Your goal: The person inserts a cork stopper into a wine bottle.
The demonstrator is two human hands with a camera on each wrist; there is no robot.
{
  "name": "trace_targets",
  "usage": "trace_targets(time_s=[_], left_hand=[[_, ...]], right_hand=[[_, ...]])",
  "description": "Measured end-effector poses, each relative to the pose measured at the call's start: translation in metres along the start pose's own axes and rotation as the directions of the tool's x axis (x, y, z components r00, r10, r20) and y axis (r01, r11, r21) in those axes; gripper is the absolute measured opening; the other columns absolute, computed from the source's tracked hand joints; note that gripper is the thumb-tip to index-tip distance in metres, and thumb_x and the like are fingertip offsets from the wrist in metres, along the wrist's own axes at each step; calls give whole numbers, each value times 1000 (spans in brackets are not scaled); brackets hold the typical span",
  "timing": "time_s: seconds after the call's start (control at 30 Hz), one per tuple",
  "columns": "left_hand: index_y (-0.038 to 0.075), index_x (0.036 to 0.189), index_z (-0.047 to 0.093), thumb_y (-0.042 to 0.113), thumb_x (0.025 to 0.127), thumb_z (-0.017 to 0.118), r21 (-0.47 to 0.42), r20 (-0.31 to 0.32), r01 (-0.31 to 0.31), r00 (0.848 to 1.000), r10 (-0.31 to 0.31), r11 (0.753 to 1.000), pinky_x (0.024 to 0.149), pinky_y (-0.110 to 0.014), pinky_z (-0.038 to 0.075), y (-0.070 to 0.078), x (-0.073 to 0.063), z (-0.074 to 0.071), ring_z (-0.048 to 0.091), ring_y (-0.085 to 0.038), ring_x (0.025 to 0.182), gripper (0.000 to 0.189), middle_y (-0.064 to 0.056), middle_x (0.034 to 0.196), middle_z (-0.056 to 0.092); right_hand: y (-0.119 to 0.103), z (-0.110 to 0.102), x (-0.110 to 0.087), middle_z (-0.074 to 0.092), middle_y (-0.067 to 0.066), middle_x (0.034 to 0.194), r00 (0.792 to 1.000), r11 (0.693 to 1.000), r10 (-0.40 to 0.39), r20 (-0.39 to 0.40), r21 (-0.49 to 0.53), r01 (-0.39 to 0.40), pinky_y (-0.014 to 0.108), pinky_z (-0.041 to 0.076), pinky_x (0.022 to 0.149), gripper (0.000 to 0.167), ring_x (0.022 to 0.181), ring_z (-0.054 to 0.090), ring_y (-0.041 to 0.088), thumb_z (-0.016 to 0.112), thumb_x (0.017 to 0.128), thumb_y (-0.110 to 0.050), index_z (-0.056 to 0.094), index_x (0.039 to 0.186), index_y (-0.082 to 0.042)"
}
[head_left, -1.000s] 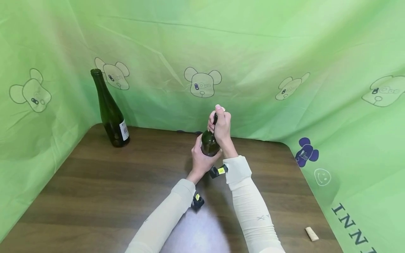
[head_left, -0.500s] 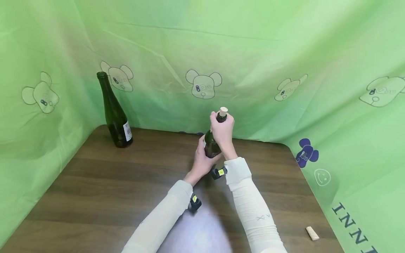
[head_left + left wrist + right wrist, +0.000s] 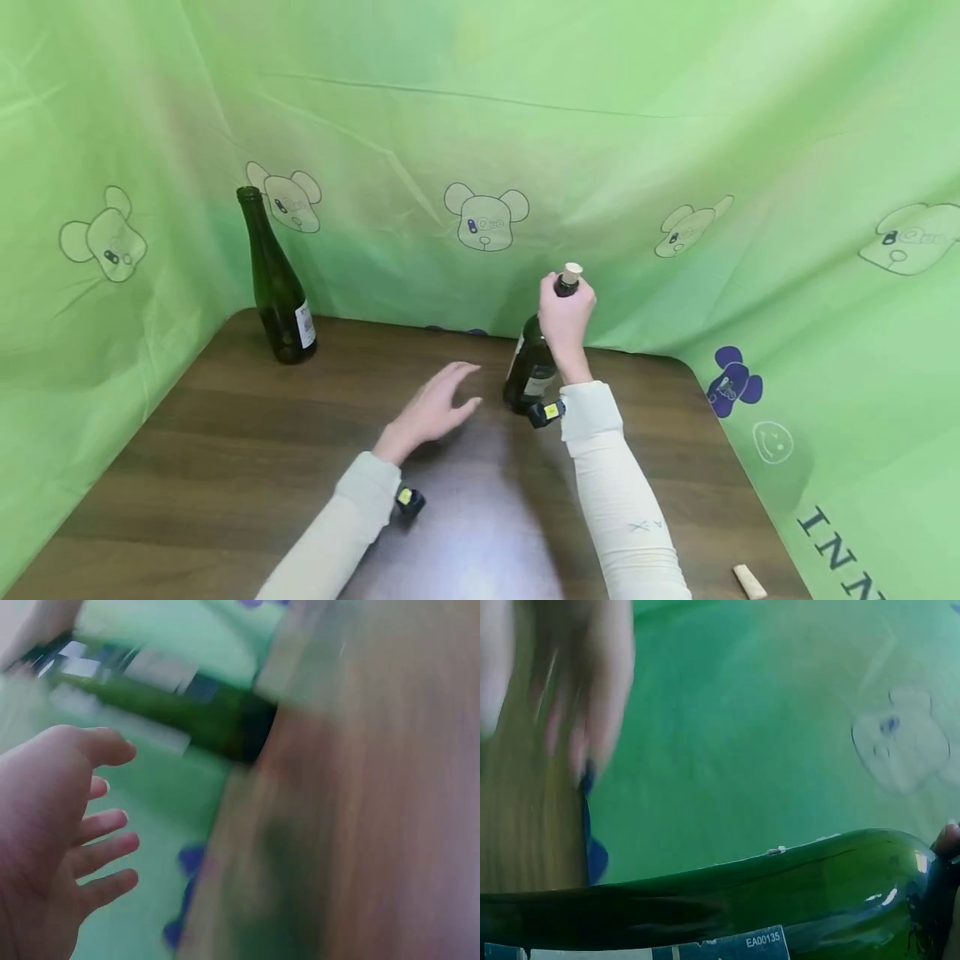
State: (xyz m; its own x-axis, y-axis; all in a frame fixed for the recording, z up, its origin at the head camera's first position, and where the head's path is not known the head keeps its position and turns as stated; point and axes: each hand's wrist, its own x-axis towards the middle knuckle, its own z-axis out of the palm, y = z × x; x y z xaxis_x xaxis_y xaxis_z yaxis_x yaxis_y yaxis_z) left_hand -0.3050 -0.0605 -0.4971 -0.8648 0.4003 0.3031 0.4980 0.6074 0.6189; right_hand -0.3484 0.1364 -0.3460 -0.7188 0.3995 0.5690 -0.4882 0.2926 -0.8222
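Downward head view; close wrist views sharing the bottle (image 3: 832, 881).

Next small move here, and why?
I'd likely have the right hand release the corked wine bottle once it stands steady: its cork sits in the mouth, the left hand is apart from it, and the second wine bottle shows no cork.

Bright in head view, glaring on counter (image 3: 468, 542) at six o'clock; smeared in left wrist's; dimmer in right's, blurred at ten.
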Motion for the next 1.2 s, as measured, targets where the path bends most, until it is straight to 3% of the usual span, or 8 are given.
trace_targets(time_s=[0.17, 0.23, 0.37, 0.4, 0.47, 0.77, 1.03, 1.2], left_hand=[[8, 140, 56, 14, 92, 72, 30, -299, -64, 952, 70, 998, 114, -49, 38, -39, -21, -54, 51, -30, 133, 51, -14, 143, 56], [3, 130, 62, 6, 85, 74, 48, -522, -119, 843, 126, 992, 113, -51, 37, -58, -29, -76, 51, -35, 129, 47, -20, 135, 58], [0, 122, 61, 0, 72, 81, -20, -859, -85, 511, 27, 996, 113, -45, 32, -89, -44, -115, 42, -30, 130, 54, -23, 134, 47], [0, 125, 58, 1, 71, 83, -70, -891, -55, 453, -38, 996, 114, -42, 30, -95, -48, -124, 39, -26, 131, 59, -19, 136, 43], [7, 133, 48, 8, 72, 87, -199, -897, 28, 398, -194, 979, 114, -34, 28, -105, -53, -140, 32, -14, 132, 72, -8, 140, 35], [26, 154, 22, 44, 74, 88, -415, -737, 255, 468, -487, 873, 119, -36, 22, -133, -45, -187, 24, -19, 143, 105, -3, 157, 22], [21, 126, 56, 45, 86, 79, -574, -535, 281, 583, -611, 769, 101, -36, 43, -158, -45, -212, 55, -11, 107, 52, 10, 113, 57], [15, 110, 64, 18, 85, 79, -529, -666, 91, 571, -479, 844, 85, -21, 46, -145, -57, -198, 59, -3, 88, 29, 14, 94, 61]], right_hand=[[41, -23, 28, 53, -8, 50, 997, 999, 28, -76, -36, -31, 24, 45, 47, 26, 40, 53, 5, 63, 92, -12, 54, 67, -14], [52, -33, 37, 54, -6, 51, 995, 998, 31, -97, -50, -36, 24, 44, 46, 26, 40, 54, 8, 62, 92, -15, 54, 68, -14], [63, -50, 50, 53, -7, 53, 989, 996, 27, -144, -76, -38, 24, 41, 48, 27, 43, 51, 7, 61, 93, -15, 52, 68, -16], [65, -53, 54, 52, -7, 53, 986, 996, 26, -162, -85, -40, 24, 40, 50, 27, 44, 50, 6, 61, 93, -15, 51, 68, -16], [69, -59, 60, 52, -8, 55, 981, 995, 30, -193, -91, -49, 25, 40, 52, 27, 45, 50, 6, 61, 94, -16, 51, 69, -17], [78, -60, 80, 54, -8, 57, 972, 989, 61, -227, -119, -90, 26, 41, 54, 22, 47, 52, 6, 59, 92, -17, 52, 72, -18], [91, -52, 86, 55, -4, 61, 974, 989, 79, -211, -108, -103, 27, 40, 55, 20, 52, 51, 10, 59, 92, -16, 52, 73, -17], [93, -49, 88, 53, -4, 60, 978, 991, 72, -194, -96, -92, 28, 39, 55, 22, 52, 50, 10, 59, 92, -16, 51, 72, -18]])
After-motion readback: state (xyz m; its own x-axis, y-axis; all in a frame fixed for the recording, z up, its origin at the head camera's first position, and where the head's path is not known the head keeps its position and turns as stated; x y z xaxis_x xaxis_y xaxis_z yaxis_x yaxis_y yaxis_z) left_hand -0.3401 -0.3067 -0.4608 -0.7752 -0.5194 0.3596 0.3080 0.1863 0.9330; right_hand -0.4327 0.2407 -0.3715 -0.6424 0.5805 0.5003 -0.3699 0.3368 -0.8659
